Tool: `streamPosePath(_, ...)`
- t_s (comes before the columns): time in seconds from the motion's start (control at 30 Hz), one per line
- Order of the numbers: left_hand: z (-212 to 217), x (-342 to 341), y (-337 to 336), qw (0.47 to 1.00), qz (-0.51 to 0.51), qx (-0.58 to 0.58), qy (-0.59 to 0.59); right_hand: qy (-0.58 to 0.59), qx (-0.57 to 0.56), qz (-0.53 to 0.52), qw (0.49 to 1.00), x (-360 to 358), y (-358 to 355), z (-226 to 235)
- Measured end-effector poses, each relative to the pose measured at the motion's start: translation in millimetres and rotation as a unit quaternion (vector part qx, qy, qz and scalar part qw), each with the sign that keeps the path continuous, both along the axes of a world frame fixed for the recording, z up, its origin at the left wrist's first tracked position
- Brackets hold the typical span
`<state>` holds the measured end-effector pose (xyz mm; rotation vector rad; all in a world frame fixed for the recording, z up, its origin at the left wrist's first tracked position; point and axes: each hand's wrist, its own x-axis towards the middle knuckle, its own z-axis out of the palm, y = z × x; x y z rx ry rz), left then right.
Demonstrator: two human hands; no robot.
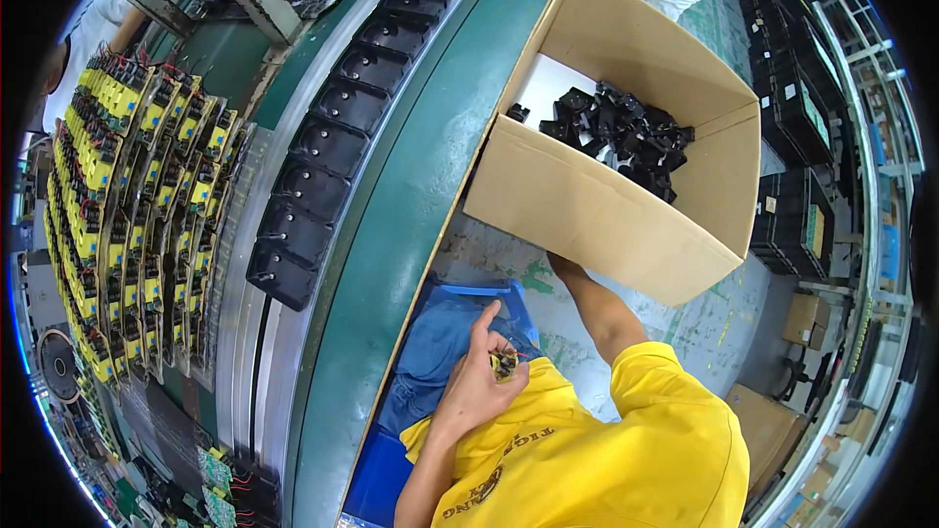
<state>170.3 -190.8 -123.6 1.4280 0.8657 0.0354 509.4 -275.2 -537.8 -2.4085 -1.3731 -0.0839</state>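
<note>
My left hand (485,374) is closed around a small circuit board assembly (504,364) with yellow and dark parts. Its fingers curl about the piece, just above my lap. My right forearm (599,308) reaches forward to the near wall of a large open cardboard box (606,198); the box hides the hand itself. Inside the box lies a loose heap of small black plastic parts (626,132). To the left, a row of black plastic housings (333,108), each with a small shiny spot inside, lies along a metal rail track.
A green bench surface (416,176) runs between the rail and the box. Stacked sheets of yellow circuit boards (147,225) stand far left. Blue cloth (430,352) lies by a blue bin (518,303). Black crates (797,215) stand at right. Other people are at the far edges.
</note>
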Motion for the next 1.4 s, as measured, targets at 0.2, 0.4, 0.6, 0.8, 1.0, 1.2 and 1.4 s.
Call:
streamPosePath(0.2,-3,11,2,1.000,-0.019,0.004,-0.007,0.019,-0.036,-0.098,0.994,-13,-32,-14)
streamPosePath(0.4,3,17,2,0.995,0.082,0.005,-0.062,0.300,-0.172,-0.059,0.937,-89,-17,120)
streamPosePath(0.6,50,7,14,0.959,0.194,0.170,-0.119,0.667,0.066,0.107,0.734,-132,-4,369)
streamPosePath(0.8,100,-35,31,0.878,0.244,0.382,-0.153,0.558,0.116,0.355,0.741,-170,72,508)
streamPosePath(1.0,147,-98,36,0.861,0.186,0.458,-0.120,0.525,0.077,0.561,0.636,-201,132,530)
streamPosePath(1.2,177,-145,29,0.926,0.261,0.196,-0.189,0.549,0.101,0.610,0.562,-269,167,575)
streamPosePath(1.4,182,-201,48,0.905,0.246,0.187,-0.292,0.698,-0.041,0.516,0.495,-309,181,568)
